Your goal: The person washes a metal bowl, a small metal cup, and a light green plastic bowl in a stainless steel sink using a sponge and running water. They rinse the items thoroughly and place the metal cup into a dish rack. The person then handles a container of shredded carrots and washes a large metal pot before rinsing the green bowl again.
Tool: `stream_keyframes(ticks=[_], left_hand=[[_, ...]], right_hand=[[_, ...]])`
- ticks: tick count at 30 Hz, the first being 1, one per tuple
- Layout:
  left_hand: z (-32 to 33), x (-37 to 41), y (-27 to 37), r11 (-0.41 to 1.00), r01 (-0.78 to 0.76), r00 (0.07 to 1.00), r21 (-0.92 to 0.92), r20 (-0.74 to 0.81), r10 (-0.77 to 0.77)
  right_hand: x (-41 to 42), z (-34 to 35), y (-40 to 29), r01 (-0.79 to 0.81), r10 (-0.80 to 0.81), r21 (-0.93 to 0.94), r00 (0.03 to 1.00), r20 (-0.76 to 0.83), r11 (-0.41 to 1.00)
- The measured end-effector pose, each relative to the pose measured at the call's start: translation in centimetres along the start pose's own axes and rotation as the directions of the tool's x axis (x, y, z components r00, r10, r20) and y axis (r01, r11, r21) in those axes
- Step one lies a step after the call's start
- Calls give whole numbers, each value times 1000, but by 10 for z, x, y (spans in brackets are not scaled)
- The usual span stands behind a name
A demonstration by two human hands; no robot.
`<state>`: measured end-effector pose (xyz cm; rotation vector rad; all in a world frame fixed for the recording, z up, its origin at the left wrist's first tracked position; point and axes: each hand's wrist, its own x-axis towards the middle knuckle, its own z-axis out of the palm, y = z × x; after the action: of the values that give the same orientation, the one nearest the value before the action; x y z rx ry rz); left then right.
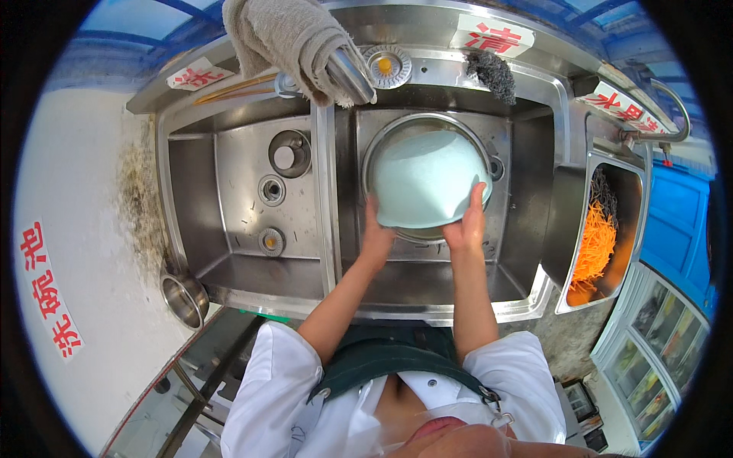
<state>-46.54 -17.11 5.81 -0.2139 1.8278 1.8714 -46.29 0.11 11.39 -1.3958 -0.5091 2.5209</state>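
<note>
Over the right compartment of a stainless steel sink (524,194), both my hands hold a large pale green bowl (429,177). My left hand (379,232) grips its near left edge, partly behind the bowl. The right hand (467,226) has its thumb on the near right side and its fingers mostly hidden. The bowl is tilted above a round metal basin (367,166) and covers most of that basin's opening. Whether the bowl's inside or underside faces me, I cannot tell.
A towel (286,40) hangs over a pipe or spout at the back. Nearby lie a sink strainer (387,66) and a steel wool scrubber (493,74). The left compartment (240,172) holds a metal cup (289,154). Shredded orange vegetable (596,246) fills part of a right-hand tray. A metal bowl (184,300) stands left.
</note>
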Motion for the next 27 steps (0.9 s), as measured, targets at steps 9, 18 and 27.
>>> stream_keyframes(ticks=[9,18,27], left_hand=[[-19,31,20,590,226,946,-775,31,-322],[-19,13,60,950,47,951,310,-305,53],[30,8,53,903,-231,943,362,-145,299]], right_hand=[[125,-100,19,181,-107,-930,982,154,320],[128,-131,64,-9,155,-587,968,199,810],[-74,-4,12,834,-245,-501,449,859,-229]])
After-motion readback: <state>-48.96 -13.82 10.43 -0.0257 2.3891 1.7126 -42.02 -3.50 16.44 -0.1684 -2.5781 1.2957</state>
